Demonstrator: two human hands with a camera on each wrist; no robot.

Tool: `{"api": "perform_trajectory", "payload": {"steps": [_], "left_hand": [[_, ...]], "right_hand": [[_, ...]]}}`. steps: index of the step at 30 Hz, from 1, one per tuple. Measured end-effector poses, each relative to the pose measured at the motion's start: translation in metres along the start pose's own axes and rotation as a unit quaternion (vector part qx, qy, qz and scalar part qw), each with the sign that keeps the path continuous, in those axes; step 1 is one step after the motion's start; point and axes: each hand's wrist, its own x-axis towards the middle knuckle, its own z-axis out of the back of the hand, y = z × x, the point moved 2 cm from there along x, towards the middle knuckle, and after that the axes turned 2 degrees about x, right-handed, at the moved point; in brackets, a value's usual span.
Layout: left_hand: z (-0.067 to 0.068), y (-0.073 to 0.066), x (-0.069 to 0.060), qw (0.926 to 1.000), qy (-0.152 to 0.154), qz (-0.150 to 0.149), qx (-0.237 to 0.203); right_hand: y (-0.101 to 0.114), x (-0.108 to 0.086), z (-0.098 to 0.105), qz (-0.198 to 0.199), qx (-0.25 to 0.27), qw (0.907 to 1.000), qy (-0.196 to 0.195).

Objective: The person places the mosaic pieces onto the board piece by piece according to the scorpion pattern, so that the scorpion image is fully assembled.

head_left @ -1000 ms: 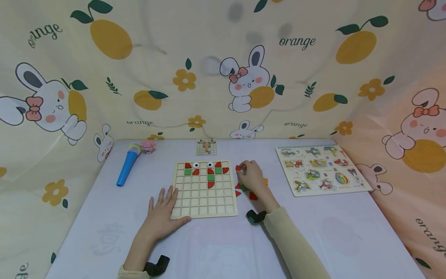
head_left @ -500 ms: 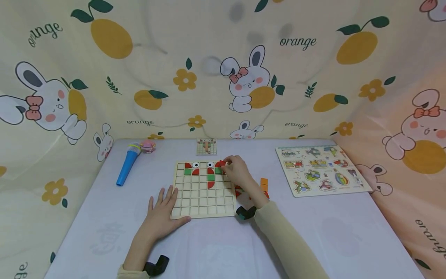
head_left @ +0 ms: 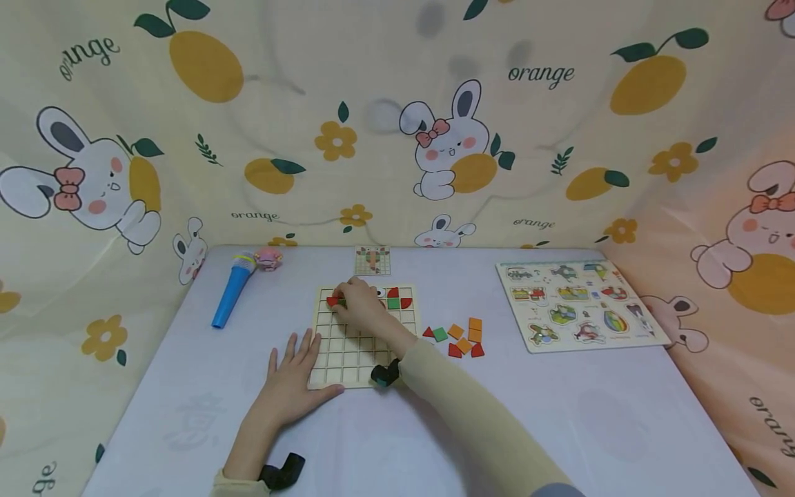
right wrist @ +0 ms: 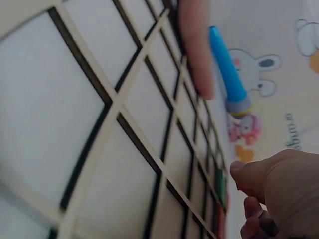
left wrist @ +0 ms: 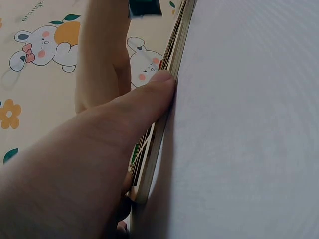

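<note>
Over the upper left cells of the wooden grid board [head_left: 335, 348], my right hand [head_left: 366, 310] pinches a small red piece [head_left: 332, 301] beside a green one. A sliver of that red piece shows under the thumb of the right hand [right wrist: 284, 184] in the right wrist view. Fingers spread, my left hand [head_left: 286, 383] rests at the board's lower left corner. In the left wrist view the left hand [left wrist: 94, 134] has its thumb on the edge of the board [left wrist: 154, 154]. The right hand hides several of the pieces in the top rows.
Loose red, green and orange pieces [head_left: 475, 330] lie right of the board. Behind it is a small pattern card [head_left: 373, 261]. A blue toy microphone [head_left: 232, 295] and a pink toy [head_left: 269, 259] are at the back left, a picture puzzle board [head_left: 577, 304] at the right.
My right hand has gone from the loose pieces across the board's upper right to its upper left, carrying a red piece. The left hand stays on the board. The head view has shifted slightly.
</note>
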Motion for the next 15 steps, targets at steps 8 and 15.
{"api": "perform_trajectory", "payload": {"steps": [8,15], "left_hand": [[-0.001,0.000,0.001,0.9999,0.010,0.002,0.001],[0.001,-0.001,0.000,1.0000,0.006,0.001,-0.002]], "right_hand": [[0.007,0.009,-0.013,-0.016,-0.026,0.9995,0.010],[0.010,0.008,-0.014,-0.012,-0.020,0.9996,-0.013]]}}
